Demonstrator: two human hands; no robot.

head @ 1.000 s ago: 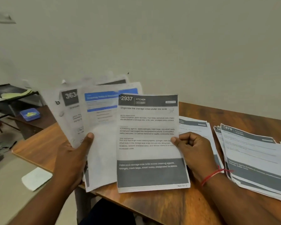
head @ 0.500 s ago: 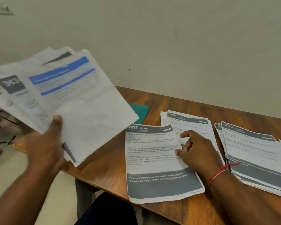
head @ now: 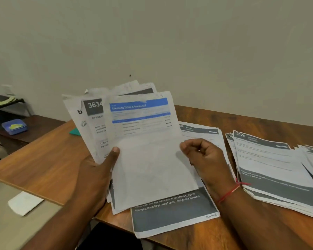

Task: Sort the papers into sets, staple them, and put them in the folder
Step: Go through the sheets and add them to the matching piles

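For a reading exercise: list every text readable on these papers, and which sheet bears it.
"3634": grey-headed held sheet
"Dressing Table & Bookshelf": blue-headed front sheet
"trash bags, small tools), designated locations": sheet on table
"670": right stack's top sheet
Smaller print: too blurred.

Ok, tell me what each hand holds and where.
Left hand grips the fanned papers by their lower left edge. Right hand curls at the right edge of the top sheet; grip unclear.

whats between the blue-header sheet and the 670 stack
Head view: the right hand, fingers curled, beside the blue-header sheet, over a grey-header sheet lying on the table.
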